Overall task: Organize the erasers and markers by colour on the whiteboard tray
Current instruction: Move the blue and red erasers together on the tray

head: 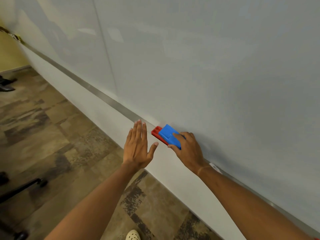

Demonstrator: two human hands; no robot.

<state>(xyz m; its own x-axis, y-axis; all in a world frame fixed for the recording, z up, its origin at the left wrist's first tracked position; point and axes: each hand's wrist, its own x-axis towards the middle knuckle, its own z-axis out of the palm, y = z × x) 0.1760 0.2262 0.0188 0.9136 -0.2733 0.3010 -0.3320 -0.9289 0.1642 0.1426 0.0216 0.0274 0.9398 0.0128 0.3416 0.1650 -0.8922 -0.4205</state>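
Observation:
A blue eraser (167, 134) lies on top of a red eraser (156, 132) on the metal whiteboard tray (103, 98), which runs diagonally along the bottom of the whiteboard. My right hand (187, 148) grips the blue eraser from its near end, with the thumb on its front edge and the fingers over its top. Only the red eraser's left end and front edge show under the blue one. My left hand (138, 146) hovers flat just left of the erasers, fingers straight and apart, holding nothing. No markers are visible.
The whiteboard (207, 66) fills the upper right. A white object (214, 168) lies on the tray behind my right wrist. Below the tray are a white wall strip and patterned floor; a chair base (22, 188) stands at lower left, and my shoe (133, 235) shows at the bottom.

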